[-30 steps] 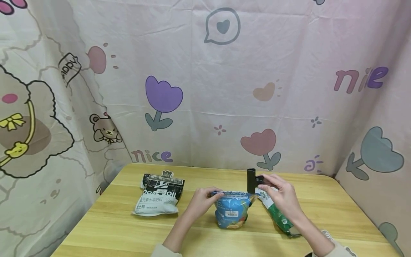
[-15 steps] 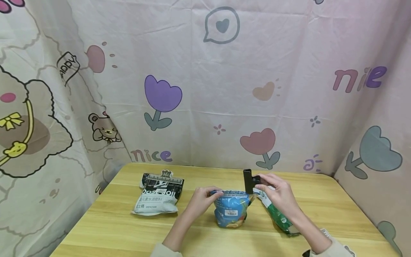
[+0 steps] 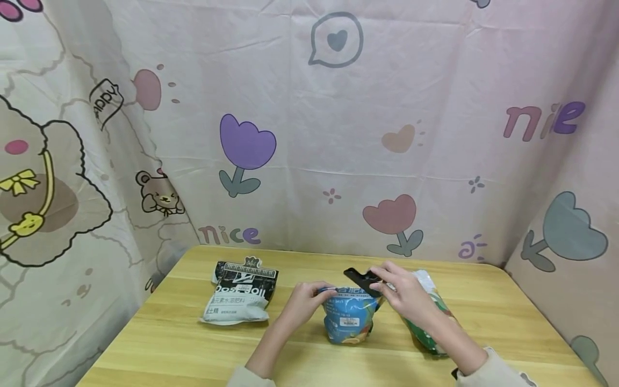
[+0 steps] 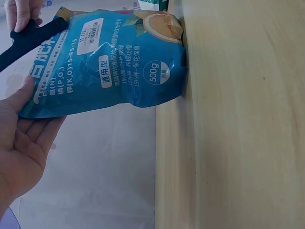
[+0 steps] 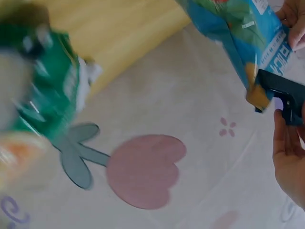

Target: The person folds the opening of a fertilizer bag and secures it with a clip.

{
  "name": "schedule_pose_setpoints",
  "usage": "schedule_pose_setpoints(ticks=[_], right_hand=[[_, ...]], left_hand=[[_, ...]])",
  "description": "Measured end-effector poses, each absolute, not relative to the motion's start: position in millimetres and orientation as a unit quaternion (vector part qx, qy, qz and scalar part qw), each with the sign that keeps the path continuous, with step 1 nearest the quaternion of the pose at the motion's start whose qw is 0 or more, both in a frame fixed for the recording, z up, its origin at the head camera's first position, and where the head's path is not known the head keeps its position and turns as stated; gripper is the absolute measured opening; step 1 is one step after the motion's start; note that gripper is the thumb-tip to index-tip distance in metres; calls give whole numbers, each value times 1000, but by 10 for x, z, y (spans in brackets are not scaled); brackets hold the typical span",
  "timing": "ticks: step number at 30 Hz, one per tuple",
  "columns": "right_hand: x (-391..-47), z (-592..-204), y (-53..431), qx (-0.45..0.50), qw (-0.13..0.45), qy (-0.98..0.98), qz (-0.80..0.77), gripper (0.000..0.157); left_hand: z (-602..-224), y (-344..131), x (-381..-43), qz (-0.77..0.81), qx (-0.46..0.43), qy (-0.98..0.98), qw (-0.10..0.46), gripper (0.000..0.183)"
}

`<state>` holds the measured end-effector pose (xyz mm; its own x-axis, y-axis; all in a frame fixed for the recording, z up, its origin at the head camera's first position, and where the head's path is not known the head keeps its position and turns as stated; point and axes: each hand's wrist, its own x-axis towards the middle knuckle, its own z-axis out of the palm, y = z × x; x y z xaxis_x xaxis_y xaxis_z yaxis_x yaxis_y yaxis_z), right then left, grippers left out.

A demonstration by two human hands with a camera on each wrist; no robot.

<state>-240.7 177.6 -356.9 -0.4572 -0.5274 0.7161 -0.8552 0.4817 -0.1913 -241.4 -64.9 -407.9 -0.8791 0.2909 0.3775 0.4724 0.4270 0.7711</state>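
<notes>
A blue fertilizer bag [image 3: 349, 321] stands upright on the table, with an orange printed near its base. At its upper left corner my left hand [image 3: 306, 302] pinches the top edge between thumb and fingers, as the left wrist view also shows. My right hand [image 3: 405, 293] grips the handles of a black clip [image 3: 361, 281], which lies slanted over the right part of the bag's top edge. In the right wrist view the clip [image 5: 283, 87] overlaps the bag's upper corner [image 5: 258, 93]. Whether its jaws enclose the bag edge, I cannot tell.
On the left of the wooden table [image 3: 159, 333] lies a black-and-white bag [image 3: 239, 301] with a piano-key clip [image 3: 250, 269] across its top. A green bag [image 3: 427, 333] lies partly behind my right forearm. A patterned curtain [image 3: 300, 134] hangs behind the table.
My right hand has moved left and turned the clip from upright to slanted across the bag's top. The left hand and the blue bag stay put.
</notes>
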Motion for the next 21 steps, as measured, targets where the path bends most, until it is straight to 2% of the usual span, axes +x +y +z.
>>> schedule_pose_setpoints(ticks=[3, 8, 16, 21], right_hand=[[-2426, -3470, 1733, 468, 300, -805, 206, 27], [-2410, -3324, 1645, 499, 271, -813, 132, 26], [-2390, -3359, 1561, 483, 298, -821, 66, 24], [-2391, -3372, 1499, 494, 292, -818, 36, 23]], left_hand=[[-4071, -647, -2420, -480, -231, -841, 93, 29], [-4054, -662, -2426, -481, -236, -840, 90, 26], [-4039, -653, -2425, -488, -244, -833, 86, 21], [-4052, -657, -2424, -491, -256, -828, 89, 12]])
